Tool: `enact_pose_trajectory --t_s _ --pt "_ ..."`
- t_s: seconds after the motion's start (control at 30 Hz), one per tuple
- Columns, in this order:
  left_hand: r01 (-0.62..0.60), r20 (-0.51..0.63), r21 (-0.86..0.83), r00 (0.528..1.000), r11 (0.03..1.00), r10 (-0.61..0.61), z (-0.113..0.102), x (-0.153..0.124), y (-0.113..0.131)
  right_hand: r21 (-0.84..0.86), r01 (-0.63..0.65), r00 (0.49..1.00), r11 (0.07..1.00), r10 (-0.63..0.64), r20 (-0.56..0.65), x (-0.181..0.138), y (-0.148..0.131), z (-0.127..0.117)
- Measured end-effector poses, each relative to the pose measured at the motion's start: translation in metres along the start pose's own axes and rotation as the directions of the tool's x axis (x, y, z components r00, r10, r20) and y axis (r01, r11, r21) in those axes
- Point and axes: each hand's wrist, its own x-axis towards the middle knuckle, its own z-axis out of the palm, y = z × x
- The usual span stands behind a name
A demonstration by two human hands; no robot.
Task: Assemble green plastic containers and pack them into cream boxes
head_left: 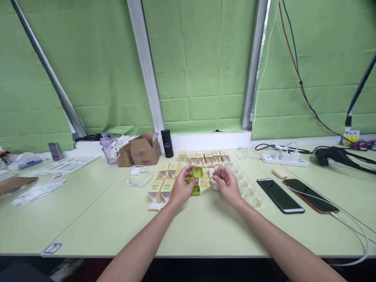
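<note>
My left hand (182, 185) is closed around a small green case (197, 172) whose lid is raised. Just below its fingers, another green case part (195, 190) shows close to the table. Between the thumb and fingertips of my right hand (228, 184) is a small pale-yellow piece (210, 177), its exact kind too small to make out. Several tiny yellow pieces (203, 181) lie in rows between my hands. A white object (215, 185) is partly hidden behind my right fingers. Clear plastic trays (252, 194) with yellow spots lie right of that hand.
Small open cardboard boxes (166, 187) stand left of my hands, with a row of similar boxes (208, 158) behind. Farther back are a brown carton (145, 150), a black cylinder (167, 143) and a purple bottle (108, 149). Two phones (280, 196) and a power strip (284, 159) lie right.
</note>
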Motion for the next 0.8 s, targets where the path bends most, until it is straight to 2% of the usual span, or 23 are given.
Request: enact_pose_trajectory --t_s 0.27,0.63,0.8 --pt "0.041 0.013 0.084 0.999 0.996 -0.043 0.001 -0.005 0.008 -0.047 0.04 0.999 0.998 -0.039 0.023 -0.001 0.0 -0.002" --pt "0.042 0.019 0.099 0.999 0.994 -0.044 0.005 -0.009 0.021 0.011 -0.099 0.995 0.995 0.1 -0.014 0.0 0.001 0.0" --pt "0.019 0.018 0.092 1.0 0.996 -0.02 0.005 -0.009 0.019 0.127 -0.203 0.979 0.971 0.206 -0.012 0.002 0.001 0.001"
